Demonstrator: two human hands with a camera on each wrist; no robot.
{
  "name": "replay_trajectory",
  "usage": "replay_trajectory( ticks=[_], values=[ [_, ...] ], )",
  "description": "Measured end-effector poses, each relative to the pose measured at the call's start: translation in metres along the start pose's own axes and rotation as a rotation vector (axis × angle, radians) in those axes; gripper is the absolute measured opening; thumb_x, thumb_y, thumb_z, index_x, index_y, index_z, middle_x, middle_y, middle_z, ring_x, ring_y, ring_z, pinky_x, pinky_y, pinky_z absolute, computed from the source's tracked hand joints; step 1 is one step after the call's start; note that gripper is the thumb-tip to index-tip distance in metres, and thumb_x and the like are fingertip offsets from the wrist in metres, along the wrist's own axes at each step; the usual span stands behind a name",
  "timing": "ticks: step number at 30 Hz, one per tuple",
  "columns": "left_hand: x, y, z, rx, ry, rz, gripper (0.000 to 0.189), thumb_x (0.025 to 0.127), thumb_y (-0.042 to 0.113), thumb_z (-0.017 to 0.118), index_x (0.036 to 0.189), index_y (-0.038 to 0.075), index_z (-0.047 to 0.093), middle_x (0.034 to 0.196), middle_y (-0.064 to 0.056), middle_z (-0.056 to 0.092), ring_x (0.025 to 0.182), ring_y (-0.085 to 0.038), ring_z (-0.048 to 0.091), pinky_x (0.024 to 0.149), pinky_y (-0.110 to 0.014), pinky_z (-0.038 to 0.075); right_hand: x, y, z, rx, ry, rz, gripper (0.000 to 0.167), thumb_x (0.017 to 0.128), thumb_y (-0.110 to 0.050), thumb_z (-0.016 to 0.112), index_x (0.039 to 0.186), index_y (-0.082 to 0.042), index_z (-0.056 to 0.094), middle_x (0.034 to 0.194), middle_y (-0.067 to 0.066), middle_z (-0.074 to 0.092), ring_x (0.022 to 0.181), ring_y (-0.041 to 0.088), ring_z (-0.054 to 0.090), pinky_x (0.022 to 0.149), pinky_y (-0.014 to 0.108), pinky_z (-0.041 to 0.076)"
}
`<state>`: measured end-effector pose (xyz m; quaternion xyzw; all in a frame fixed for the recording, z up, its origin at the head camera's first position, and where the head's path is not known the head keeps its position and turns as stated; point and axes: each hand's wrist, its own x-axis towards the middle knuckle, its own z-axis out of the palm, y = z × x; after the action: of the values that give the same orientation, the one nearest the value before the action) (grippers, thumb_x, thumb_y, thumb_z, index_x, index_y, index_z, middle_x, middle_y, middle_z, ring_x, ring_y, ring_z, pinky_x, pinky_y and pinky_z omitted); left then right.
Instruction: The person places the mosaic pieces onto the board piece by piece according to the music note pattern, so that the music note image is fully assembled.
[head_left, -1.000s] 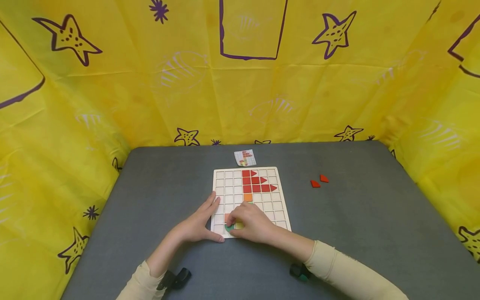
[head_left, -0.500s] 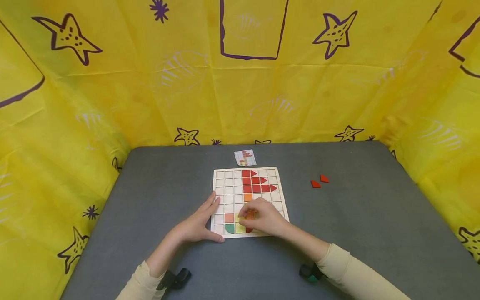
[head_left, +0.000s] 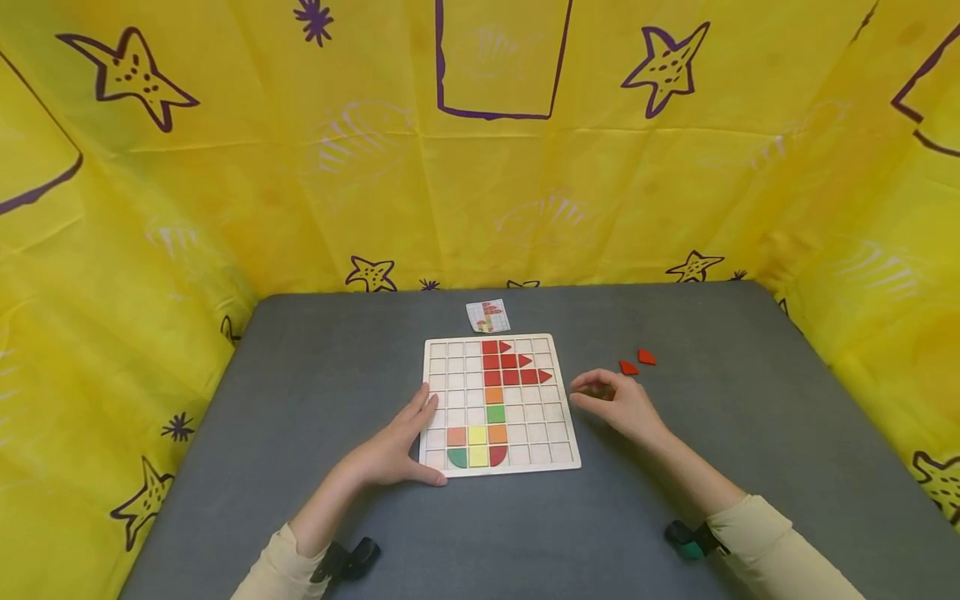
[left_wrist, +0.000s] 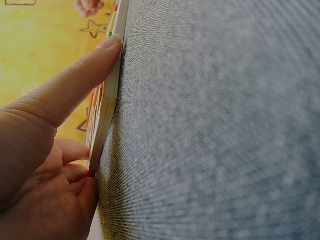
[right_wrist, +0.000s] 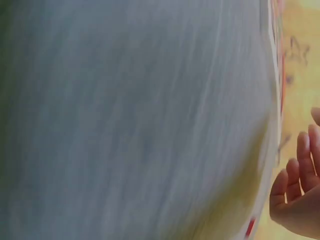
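Note:
A wooden grid board [head_left: 536, 433] lies flat on the grey table, with red, orange, green, yellow and pink pieces set in its squares. My left hand [head_left: 393, 446] rests against its left side, fingers on the left edge and thumb at the near corner. In the left wrist view the thumb [left_wrist: 75, 85] lies straight along the board's edge. Right of the board, my right hand [head_left: 622, 408] hovers with thumb and fingers bent and apart, nothing visible between them. Two red quarter-round pieces, one nearer [head_left: 628, 367] and one farther [head_left: 647, 357], lie just beyond that hand.
A small printed card [head_left: 488, 316] with a coloured grid pattern lies behind the board. Yellow cloth [head_left: 480, 192] with drawn starfish and fish hangs around the back and sides of the grey table [head_left: 337, 350]. A black strap camera [head_left: 352, 558] sits by each wrist.
My right hand has left the green quarter-round piece at the board's lower left and moved right, past the board's right edge. The lower pieces are now uncovered. My left hand stays in place.

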<state>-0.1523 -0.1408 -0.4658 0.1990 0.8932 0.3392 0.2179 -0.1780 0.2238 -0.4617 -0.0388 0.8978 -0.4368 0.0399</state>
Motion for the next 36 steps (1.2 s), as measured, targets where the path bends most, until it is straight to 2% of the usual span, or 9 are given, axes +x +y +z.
replay_trajectory(
  ticks=[6, 13, 18, 22, 31, 36],
  values=[
    [-0.001, 0.001, 0.000, 0.003, 0.003, -0.003, 0.118, 0.065, 0.040, 0.085, 0.152, 0.005, 0.012, 0.160, -0.013, -0.004, 0.147, -0.034, 0.004, 0.113, -0.055, 0.020, 0.006, 0.033, -0.035, -0.118, 0.117, 0.010, 0.030, 0.082, -0.037, 0.074, 0.103, -0.017, 0.069, 0.098, 0.003, 0.071, 0.086, 0.017, 0.058, 0.073, 0.029, 0.044],
    [-0.001, -0.001, -0.001, 0.008, 0.001, 0.001, 0.118, 0.066, 0.040, 0.085, 0.152, 0.005, 0.011, 0.160, -0.014, -0.005, 0.147, -0.033, 0.004, 0.113, -0.054, 0.021, 0.015, 0.054, -0.057, -0.212, 0.152, 0.019, 0.033, 0.083, -0.030, 0.073, 0.108, -0.010, 0.068, 0.107, 0.013, 0.069, 0.089, 0.026, 0.063, 0.076, 0.035, 0.044],
    [-0.001, -0.001, 0.000, 0.013, 0.001, -0.006, 0.119, 0.065, 0.041, 0.085, 0.153, 0.007, 0.011, 0.161, -0.012, -0.005, 0.147, -0.031, 0.004, 0.113, -0.053, 0.021, 0.018, 0.056, -0.061, -0.250, 0.145, 0.000, 0.037, 0.083, -0.029, 0.073, 0.110, -0.003, 0.067, 0.107, 0.020, 0.069, 0.091, 0.033, 0.065, 0.078, 0.042, 0.046],
    [-0.001, -0.001, -0.001, 0.004, 0.003, -0.008, 0.119, 0.065, 0.041, 0.085, 0.152, 0.007, 0.011, 0.160, -0.012, -0.004, 0.147, -0.032, 0.004, 0.113, -0.054, 0.021, 0.021, 0.055, -0.061, -0.268, 0.140, -0.007, 0.037, 0.083, -0.027, 0.073, 0.109, -0.002, 0.067, 0.103, 0.019, 0.070, 0.091, 0.034, 0.066, 0.082, 0.047, 0.046],
    [-0.001, -0.001, -0.001, 0.011, -0.001, -0.012, 0.120, 0.065, 0.041, 0.085, 0.153, 0.008, 0.011, 0.161, -0.010, -0.005, 0.147, -0.031, 0.003, 0.113, -0.052, 0.021, 0.026, 0.058, -0.060, -0.289, 0.139, 0.006, 0.035, 0.082, -0.030, 0.074, 0.103, -0.003, 0.070, 0.094, 0.013, 0.071, 0.085, 0.029, 0.066, 0.081, 0.045, 0.046],
    [-0.001, -0.001, 0.000, 0.009, 0.001, -0.013, 0.119, 0.065, 0.041, 0.085, 0.153, 0.008, 0.011, 0.161, -0.010, -0.005, 0.147, -0.031, 0.004, 0.113, -0.053, 0.021, 0.026, 0.056, -0.057, -0.291, 0.155, 0.025, 0.035, 0.081, -0.032, 0.075, 0.102, -0.005, 0.070, 0.092, 0.011, 0.071, 0.084, 0.026, 0.065, 0.078, 0.039, 0.046]
  ],
)
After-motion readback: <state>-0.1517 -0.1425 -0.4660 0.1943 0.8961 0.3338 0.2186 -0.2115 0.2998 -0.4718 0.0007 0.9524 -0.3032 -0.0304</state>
